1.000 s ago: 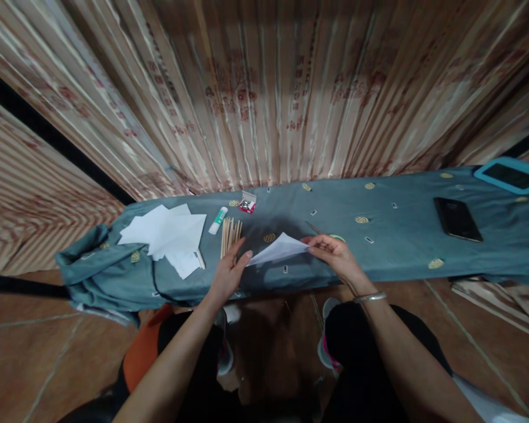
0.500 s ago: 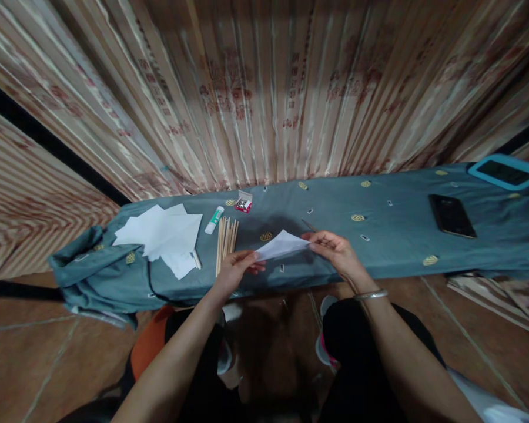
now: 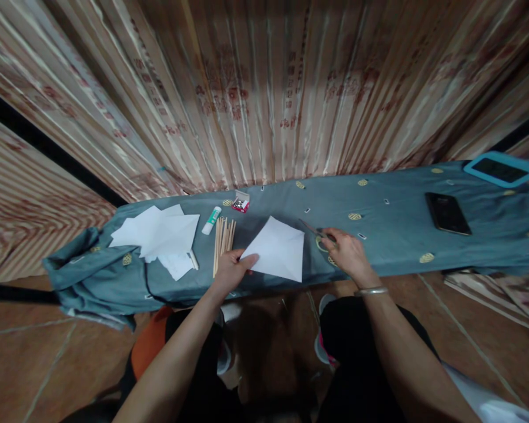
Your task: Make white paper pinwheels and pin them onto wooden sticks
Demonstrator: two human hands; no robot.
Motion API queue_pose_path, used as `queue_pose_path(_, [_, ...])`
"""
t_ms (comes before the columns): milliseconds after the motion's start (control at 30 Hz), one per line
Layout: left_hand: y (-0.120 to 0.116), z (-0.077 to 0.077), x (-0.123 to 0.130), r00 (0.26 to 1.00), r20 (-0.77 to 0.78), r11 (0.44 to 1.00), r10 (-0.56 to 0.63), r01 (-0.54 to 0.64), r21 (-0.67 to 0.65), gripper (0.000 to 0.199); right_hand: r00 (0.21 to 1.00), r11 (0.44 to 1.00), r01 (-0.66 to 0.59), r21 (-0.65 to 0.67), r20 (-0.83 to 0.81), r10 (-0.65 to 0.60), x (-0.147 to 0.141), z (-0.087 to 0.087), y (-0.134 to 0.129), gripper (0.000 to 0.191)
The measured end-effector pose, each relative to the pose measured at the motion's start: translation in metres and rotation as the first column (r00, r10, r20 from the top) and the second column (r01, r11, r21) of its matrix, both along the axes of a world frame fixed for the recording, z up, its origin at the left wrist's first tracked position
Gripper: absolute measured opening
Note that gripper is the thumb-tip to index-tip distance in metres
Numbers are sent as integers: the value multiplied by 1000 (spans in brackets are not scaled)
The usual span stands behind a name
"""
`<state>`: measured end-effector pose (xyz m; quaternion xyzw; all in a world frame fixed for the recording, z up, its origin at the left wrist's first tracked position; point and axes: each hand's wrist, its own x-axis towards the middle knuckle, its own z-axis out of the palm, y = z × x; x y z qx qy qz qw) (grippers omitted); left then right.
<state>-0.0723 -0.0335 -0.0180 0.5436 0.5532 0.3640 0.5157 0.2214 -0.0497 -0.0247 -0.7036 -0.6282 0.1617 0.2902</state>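
My left hand pinches a white sheet of paper at its left corner, thumb on top. The sheet is spread out, with faint creases across it. To the right of the paper lies a pair of scissors, with the blades pointing toward the far left and a yellowish handle loop showing. My right hand has its fingers closed at the scissors' handles, partly hiding them. A metal bangle circles my right wrist.
Thin wooden sticks, a glue stick and a small red box of metal bits sit left of centre. White paper pieces lie farther left. A black phone and blue-framed tablet are at the right. Curtains hang behind.
The paper, earlier seen narrow between both hands, has opened out flat toward me. My right hand let go of it and moved right, onto the scissors' handles.
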Motion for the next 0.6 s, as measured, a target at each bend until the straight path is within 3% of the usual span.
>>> queue_pose_path(67, [3,5,0,999,6,998,45,-46,39,36,954,997,49,-54,299,-30,1,1,-1,34])
queue_pose_path(133, [6,12,0,997,-18,992,78,-76,98,35,896,993,59,-103,445,-7,-3,2,0,34])
queue_pose_path(267, [12,23,-1,982,-123,963,141,-108,246,35,841,987,78,-143,541,12,-14,8,7,31])
queue_pose_path(367, [16,26,-4,966,-177,928,191,-119,354,34,864,982,90,-164,503,5,-14,9,13,27])
queue_pose_path(433, [20,26,-7,961,-172,915,218,-139,379,34,931,983,98,-153,363,-37,-12,7,16,23])
queue_pose_path(500, [25,26,-10,962,-127,914,241,-181,363,34,994,984,103,-144,42,-98,-9,3,16,21])
queue_pose_path(533, [27,26,-11,962,-92,913,256,-209,351,34,976,984,94,-154,-180,-121,-8,1,15,23])
queue_pose_path(600, [32,27,-13,959,-13,907,282,-263,328,34,783,982,41,-187,-604,-148,-9,-2,10,32])
